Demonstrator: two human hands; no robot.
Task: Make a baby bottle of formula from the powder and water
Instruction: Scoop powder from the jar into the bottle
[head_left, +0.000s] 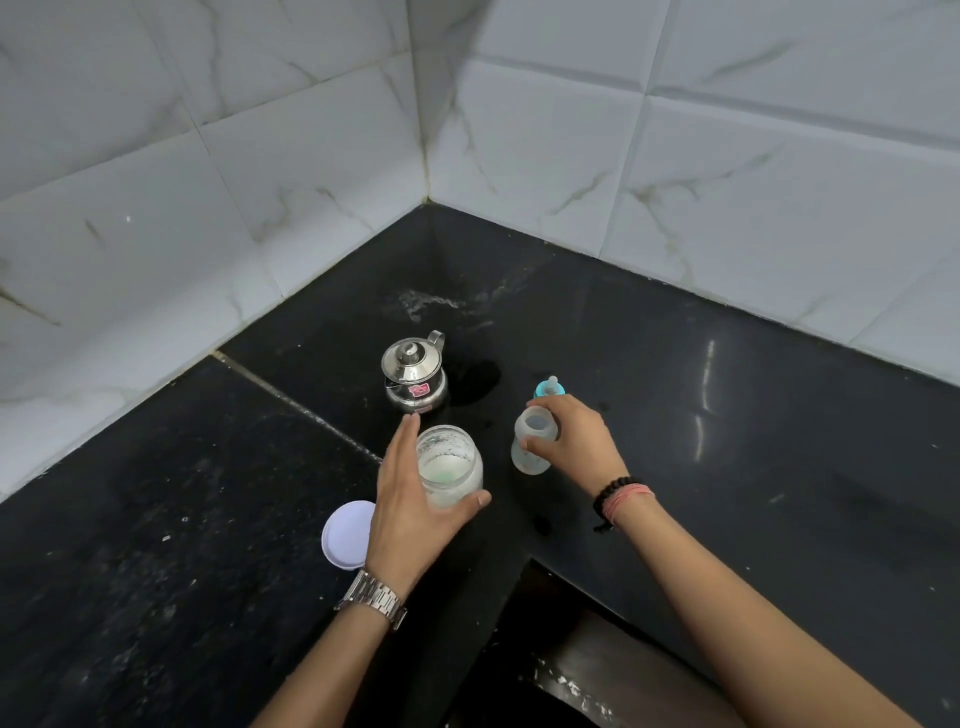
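An open glass jar (451, 465) with white powder and something green inside stands on the black counter (727, 415). My left hand (415, 499) grips the jar from its left side, thumb across the near wall. My right hand (576, 441) holds an uncapped clear baby bottle (531, 441) just right of the jar. The bottle's teal collar with its teat (548, 387) lies behind that hand. A lidded steel water pot (414, 376) stands behind the jar.
The jar's white lid (345, 535) lies flat at my left wrist. Tiled walls (311, 156) meet in a corner behind the counter. The counter's inner edge drops away at the bottom centre. Pale powdery smears mark the counter near the back corner.
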